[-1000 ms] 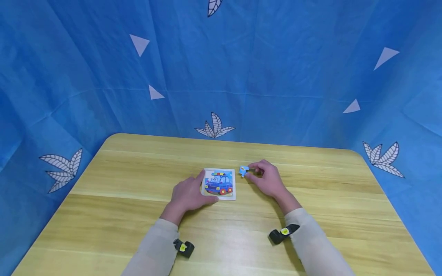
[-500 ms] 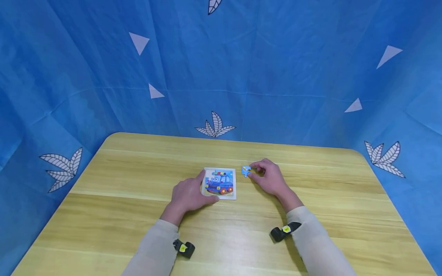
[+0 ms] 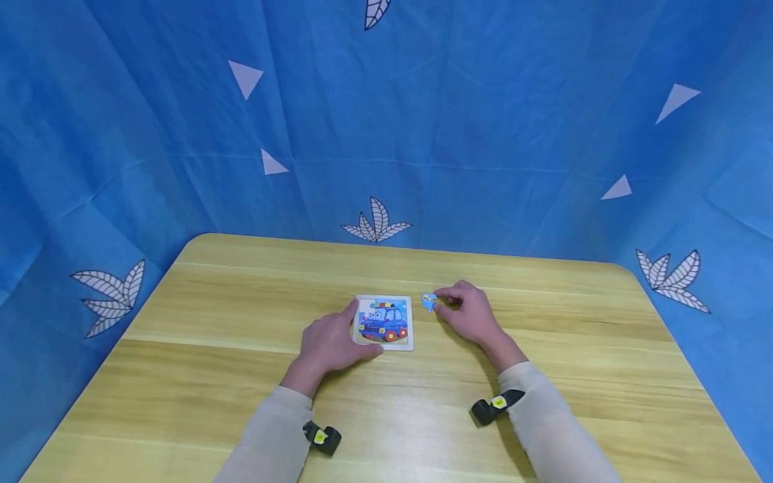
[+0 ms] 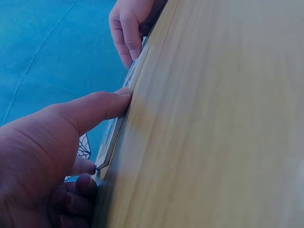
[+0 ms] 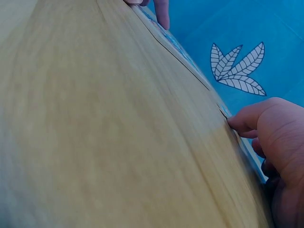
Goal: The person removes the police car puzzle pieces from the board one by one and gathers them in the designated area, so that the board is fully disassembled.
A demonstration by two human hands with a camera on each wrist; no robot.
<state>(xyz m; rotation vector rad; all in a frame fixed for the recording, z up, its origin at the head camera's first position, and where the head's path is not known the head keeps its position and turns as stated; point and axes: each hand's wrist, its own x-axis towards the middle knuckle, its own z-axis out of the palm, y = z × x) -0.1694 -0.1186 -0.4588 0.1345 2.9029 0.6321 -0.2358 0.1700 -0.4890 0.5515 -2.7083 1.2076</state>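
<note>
A small jigsaw puzzle [image 3: 385,327] in a white frame lies flat on the table, showing a blue cartoon car with red wheels. A pale patch shows at its upper left. My left hand [image 3: 331,341] holds the frame from the left, thumb along the near edge and index finger at the left side. In the left wrist view the thumb [image 4: 102,108] presses on the frame's edge, the other fingers bent below. To the right of the frame, my right hand [image 3: 472,313] pinches a light blue puzzle piece [image 3: 428,300] between thumb and forefinger, close over the tabletop.
The wooden table [image 3: 241,288] has rounded far corners. Behind it hangs a blue cloth [image 3: 483,134] with white leaf and triangle prints. Black wrist straps [image 3: 498,404] sit over both pale sleeves.
The puzzle piece has turned in my right hand's fingers and shifted slightly right, away from the frame. My left hand and the framed puzzle stay in place.
</note>
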